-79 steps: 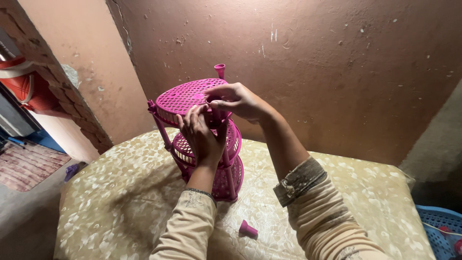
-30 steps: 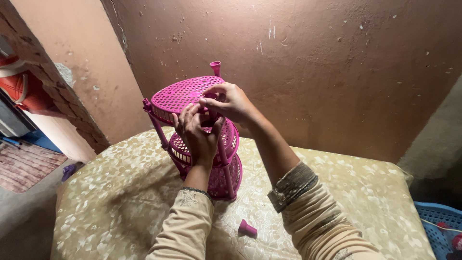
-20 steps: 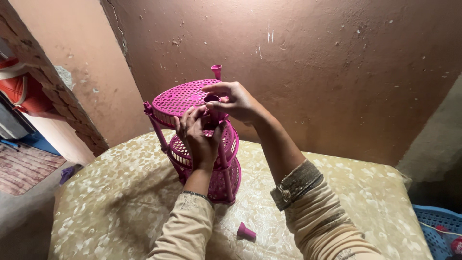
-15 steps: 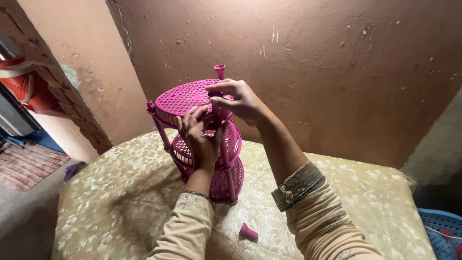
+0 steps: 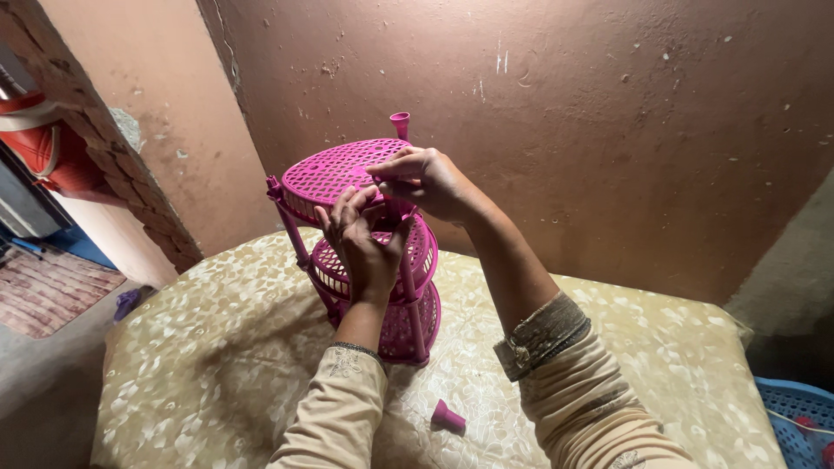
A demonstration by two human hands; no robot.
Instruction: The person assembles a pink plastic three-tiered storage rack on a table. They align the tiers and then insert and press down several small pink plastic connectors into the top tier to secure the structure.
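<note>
Hands were seen at a pink three-tier plastic rack (image 5: 356, 252) standing near the far left part of a surface (image 5: 217, 347) covered with a floral beige cloth. The left hand (image 5: 365, 239) was wrapped around a front post at the middle tier, its grip closed on the rack. The right hand (image 5: 430, 178) was pinched on the edge of the top tier. A loose pink cap (image 5: 447, 419) lay near the front edge, well apart from the rack.
</note>
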